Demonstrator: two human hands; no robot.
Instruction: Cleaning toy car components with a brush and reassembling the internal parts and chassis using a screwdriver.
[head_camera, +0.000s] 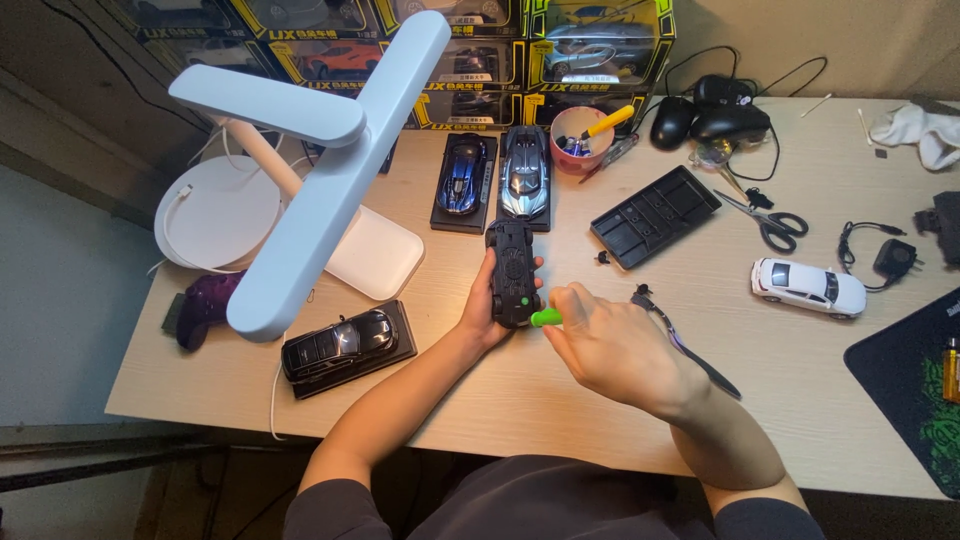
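Observation:
My left hand grips a black toy car that lies upside down, its underside facing up, near the middle of the wooden desk. My right hand holds a green-handled screwdriver whose tip meets the near end of the car's underside. Most of the screwdriver is hidden inside my fingers.
A white desk lamp overhangs the left. Model cars on black bases: black, blue, silver. A white toy car, an empty black base, scissors, a pink cup of tools, computer mice and boxed cars lie around.

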